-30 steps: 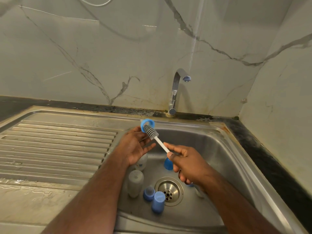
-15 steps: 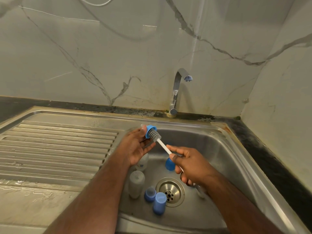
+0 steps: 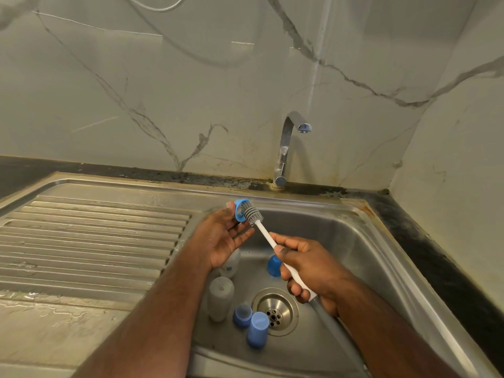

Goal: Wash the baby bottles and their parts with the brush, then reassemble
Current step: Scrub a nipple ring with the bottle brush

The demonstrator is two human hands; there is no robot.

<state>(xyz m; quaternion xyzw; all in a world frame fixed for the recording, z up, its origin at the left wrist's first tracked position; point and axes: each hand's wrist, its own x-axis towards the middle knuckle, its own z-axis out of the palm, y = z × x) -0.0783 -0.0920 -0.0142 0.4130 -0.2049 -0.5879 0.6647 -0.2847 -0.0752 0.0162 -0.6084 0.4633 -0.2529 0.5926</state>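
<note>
My left hand [image 3: 222,236] holds a blue bottle ring [image 3: 240,211] by its rim above the basin's left edge. My right hand [image 3: 308,268] grips the white handle of the bottle brush [image 3: 266,236], whose grey bristle head sits inside the ring. Down in the sink basin [image 3: 368,257] lie two clear bottles [image 3: 221,297], one partly hidden under my left wrist. Two blue caps [image 3: 257,332] rest beside the drain [image 3: 275,309], and another blue cap [image 3: 273,266] stands behind it, partly covered by my right hand.
A chrome tap [image 3: 285,151] rises behind the basin, with no water running. The ribbed steel draining board [image 3: 90,236] spreads to the left, wet at its front. Marble walls close in behind and on the right, with a dark counter strip [image 3: 436,257] along the right side.
The ring has turned in my left hand from facing me to edge-on, and the brush head has stayed pressed into it. Both hands shifted only slightly.
</note>
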